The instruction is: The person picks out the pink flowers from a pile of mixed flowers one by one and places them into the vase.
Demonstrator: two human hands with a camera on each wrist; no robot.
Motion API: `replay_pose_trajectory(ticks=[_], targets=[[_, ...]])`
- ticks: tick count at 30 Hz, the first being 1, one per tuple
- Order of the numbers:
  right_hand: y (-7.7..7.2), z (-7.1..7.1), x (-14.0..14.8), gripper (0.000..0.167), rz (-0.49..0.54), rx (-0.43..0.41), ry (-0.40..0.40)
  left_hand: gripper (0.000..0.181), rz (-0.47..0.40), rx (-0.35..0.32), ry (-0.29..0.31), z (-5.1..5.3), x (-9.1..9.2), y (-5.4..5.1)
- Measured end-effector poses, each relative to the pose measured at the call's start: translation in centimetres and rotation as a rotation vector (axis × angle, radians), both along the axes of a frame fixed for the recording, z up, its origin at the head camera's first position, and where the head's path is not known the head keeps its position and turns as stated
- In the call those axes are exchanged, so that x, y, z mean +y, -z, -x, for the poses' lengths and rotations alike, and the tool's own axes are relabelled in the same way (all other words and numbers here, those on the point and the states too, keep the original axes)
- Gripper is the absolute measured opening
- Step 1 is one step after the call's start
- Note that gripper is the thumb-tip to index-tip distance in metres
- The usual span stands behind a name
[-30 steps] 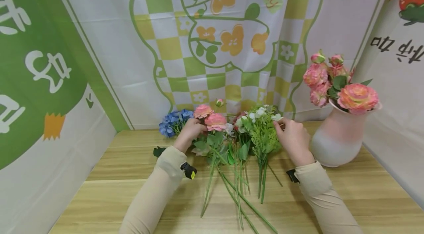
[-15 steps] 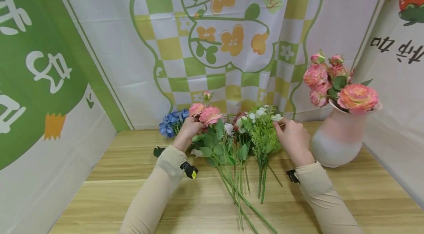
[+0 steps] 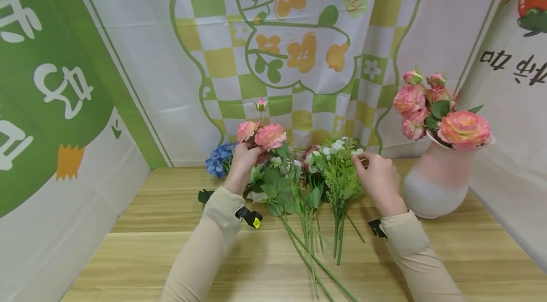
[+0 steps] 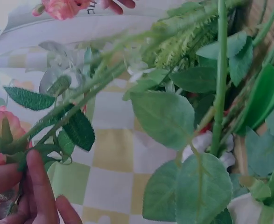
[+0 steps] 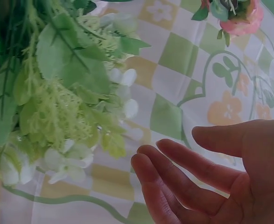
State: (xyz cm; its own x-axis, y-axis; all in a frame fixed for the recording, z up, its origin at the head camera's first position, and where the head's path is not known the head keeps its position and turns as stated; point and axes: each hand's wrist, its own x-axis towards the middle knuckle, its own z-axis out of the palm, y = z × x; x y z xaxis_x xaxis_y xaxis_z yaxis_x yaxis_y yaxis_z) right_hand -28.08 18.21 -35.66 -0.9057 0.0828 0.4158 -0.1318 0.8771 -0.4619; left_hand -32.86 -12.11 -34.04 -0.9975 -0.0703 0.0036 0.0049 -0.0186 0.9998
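Pinching a pink spray [image 3: 270, 136], our left hand [image 3: 242, 166] sat nine o'clock of white flowers [image 3: 336, 146]; our right hand [image 3: 379, 181], fingers loosely bent, held nothing at three.

A pink flower spray [image 3: 270, 137], two open blooms below a bud [image 3: 261, 104], is pinched in the left hand [image 3: 245, 165], left of white-flowered greenery [image 3: 339, 178].

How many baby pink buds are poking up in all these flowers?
3. One pink bud tops the pink flower spray in the left hand. Two more, a left bud and a right bud, rise from the vase. Others may be hidden.
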Motion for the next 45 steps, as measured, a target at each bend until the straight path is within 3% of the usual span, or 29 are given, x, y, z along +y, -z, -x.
replay_pose_trajectory(ticks=[4, 11, 16, 21, 24, 29, 36, 42, 45], targets=[[-0.6, -0.2, -0.2, 0.04, 0.018, 0.004, -0.002, 0.026, -0.035, 0.025, -0.035, -0.2, 0.3, -0.4], [-1.1, -0.5, -0.6, 0.043, 0.035, 0.015, -0.001, 0.029, -0.169, 0.127, -0.061, -0.4, 0.2, -1.0], [-1.1, -0.4, -0.7, 0.04, 0.034, 0.025, 0.003, 0.028, -0.197, 0.219, -0.057, -0.1, -0.4, -1.3], [-1.2, -0.5, -0.7, 0.042, 0.044, 0.015, 0.006, 0.024, -0.355, 0.309, -0.031, 0.2, -1.2, -1.1], [-1.3, -0.5, -0.6, 0.042, 0.054, 0.013, 0.002, 0.024, -0.399, 0.34, -0.004, 0.3, -1.6, -0.7], [-1.3, -0.5, -0.3, 0.042, 0.058, 0.022, 0.0, 0.035, -0.319, 0.34, 0.018, 0.3, -1.8, -0.1], [-1.3, -0.4, -0.1, 0.04, 0.055, 0.038, 0.001, 0.036, -0.067, 0.163, 0.015, -0.3, -1.6, 0.8], [-1.3, -0.4, 0.2, 0.042, 0.069, 0.031, 0.009, 0.055, -0.171, 0.136, 0.101, -0.6, -2.0, 1.3], [-1.4, -0.4, 0.4, 0.046, 0.076, 0.037, 0.011, 0.062, -0.13, 0.174, 0.11, -0.7, -2.2, 1.2]])
